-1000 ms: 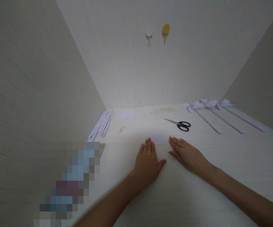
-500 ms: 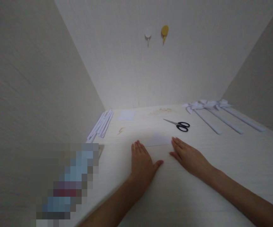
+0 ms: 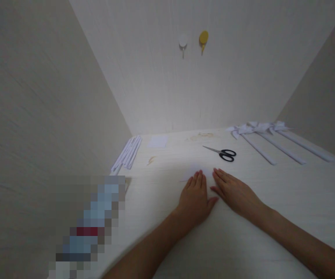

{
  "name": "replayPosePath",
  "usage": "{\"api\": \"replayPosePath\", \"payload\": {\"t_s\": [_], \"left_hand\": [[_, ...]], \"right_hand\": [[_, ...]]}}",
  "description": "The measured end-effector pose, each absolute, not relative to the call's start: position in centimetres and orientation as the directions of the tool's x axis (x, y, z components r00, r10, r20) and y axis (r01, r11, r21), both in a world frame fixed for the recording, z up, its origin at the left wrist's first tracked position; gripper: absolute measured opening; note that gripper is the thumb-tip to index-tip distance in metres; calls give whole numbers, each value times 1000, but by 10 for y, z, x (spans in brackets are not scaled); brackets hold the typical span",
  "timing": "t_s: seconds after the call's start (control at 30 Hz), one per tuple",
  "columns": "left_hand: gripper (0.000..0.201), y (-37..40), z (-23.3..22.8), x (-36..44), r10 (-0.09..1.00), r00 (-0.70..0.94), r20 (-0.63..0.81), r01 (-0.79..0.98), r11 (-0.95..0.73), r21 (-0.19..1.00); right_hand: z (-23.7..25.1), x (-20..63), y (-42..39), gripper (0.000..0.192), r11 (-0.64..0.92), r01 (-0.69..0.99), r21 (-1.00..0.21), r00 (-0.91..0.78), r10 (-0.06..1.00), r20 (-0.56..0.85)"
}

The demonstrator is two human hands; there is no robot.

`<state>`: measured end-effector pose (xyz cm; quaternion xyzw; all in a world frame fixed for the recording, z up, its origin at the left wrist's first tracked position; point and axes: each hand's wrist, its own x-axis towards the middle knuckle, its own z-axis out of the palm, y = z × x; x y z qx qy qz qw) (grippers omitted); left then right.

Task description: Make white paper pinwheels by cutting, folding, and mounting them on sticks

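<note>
A folded piece of white paper (image 3: 191, 173) lies on the pale table, partly covered by my fingers. My left hand (image 3: 194, 197) rests flat on its near edge, fingers stretched forward and thumb out to the right. At the paper's right end my right hand (image 3: 232, 190) lies with its fingers extended and its thumb apart. Neither hand grips anything. Just beyond them is a pair of scissors (image 3: 224, 154) with black handles, its blades pointing left.
Rolled white paper sticks (image 3: 127, 153) are piled at the left, near a square paper sheet (image 3: 158, 141). Three paper pinwheels (image 3: 260, 130) on sticks lie at the back right. A white hook (image 3: 182, 40) and a yellow hook (image 3: 203, 37) are on the wall. A blurred object (image 3: 90, 221) stands left.
My left hand has slid right along the folded paper's near edge, closer to my right hand. My right hand stays at the paper's right end. The view has shifted slightly.
</note>
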<state>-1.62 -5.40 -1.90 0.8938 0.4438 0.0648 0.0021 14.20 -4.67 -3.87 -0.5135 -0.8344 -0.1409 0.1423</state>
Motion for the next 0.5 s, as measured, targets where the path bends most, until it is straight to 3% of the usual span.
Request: {"api": "replayPosePath", "payload": {"t_s": [0.2,0.5], "left_hand": [[68,-62,-9,-25,900,435,18,900,-435,13],[75,-65,3,-31,980,198,2,969,-195,-150]], "right_hand": [[-38,142,-49,38,407,913,23,-379,826,416],[-36,143,-48,39,391,919,43,-378,848,370]]}}
